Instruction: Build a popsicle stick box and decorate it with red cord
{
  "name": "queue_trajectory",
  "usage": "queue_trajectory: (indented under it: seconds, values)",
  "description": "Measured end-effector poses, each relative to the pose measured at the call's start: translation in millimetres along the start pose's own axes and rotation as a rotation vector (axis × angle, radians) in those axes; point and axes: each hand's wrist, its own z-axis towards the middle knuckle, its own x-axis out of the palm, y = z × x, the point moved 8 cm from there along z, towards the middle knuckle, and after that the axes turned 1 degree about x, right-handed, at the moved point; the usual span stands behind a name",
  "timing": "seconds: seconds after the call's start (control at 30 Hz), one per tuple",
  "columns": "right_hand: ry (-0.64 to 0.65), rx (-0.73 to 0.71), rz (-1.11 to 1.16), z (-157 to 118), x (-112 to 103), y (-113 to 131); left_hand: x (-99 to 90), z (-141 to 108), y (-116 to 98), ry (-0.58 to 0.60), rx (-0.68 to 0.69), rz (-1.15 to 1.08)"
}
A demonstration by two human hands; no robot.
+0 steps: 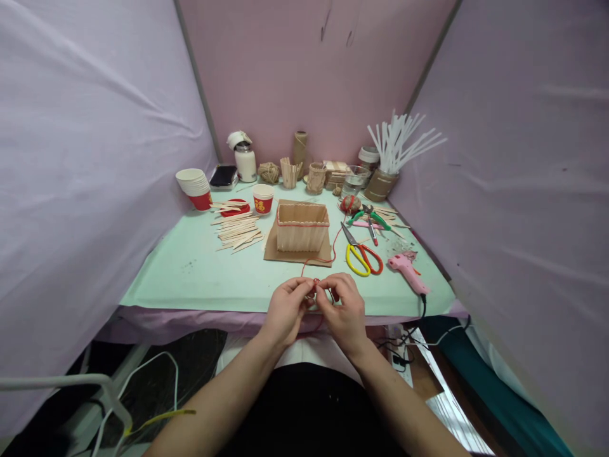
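At the table's front edge my left hand and my right hand meet, both closed in a pinch on red cord. The bit between my fingertips is looped or bunched; its exact shape is too small to tell. From there the cord runs up past a box of wooden sticks toward a red-wound ball. The box has a red line along its rim and stands on a cardboard sheet just beyond my hands. Scissors with yellow and red handles lie to the right of it.
A pink glue gun lies at the right, its cable going over the edge. Green-handled pliers are behind the scissors. Loose wooden sticks, stacked paper cups and a single cup stand left. Jars and twine line the back.
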Motion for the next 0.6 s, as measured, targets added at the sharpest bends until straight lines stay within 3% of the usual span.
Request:
queue_trajectory:
  seconds: [0.07, 0.13, 0.37, 0.5, 0.6]
  values:
    - [-0.011, -0.036, 0.011, 0, 0, 1, 7.6, -2, 10, 0.054, -0.163, -0.169]
    - [-0.013, -0.021, 0.041, -1, 0, -1, 9.3, -4, 10, 0.063, -0.175, -0.193]
    - [0.054, 0.199, 0.227, 1, 5, -14, -3.2, -7, -22, -0.057, 0.328, 0.328]
    - [0.079, 0.294, 0.339, 1, 8, -21, -4.7, -4, -18, -0.036, 0.328, 0.353]
    - [0.126, 0.486, 0.527, -4, 17, -35, -4.6, -1, -10, -0.004, 0.261, 0.269]
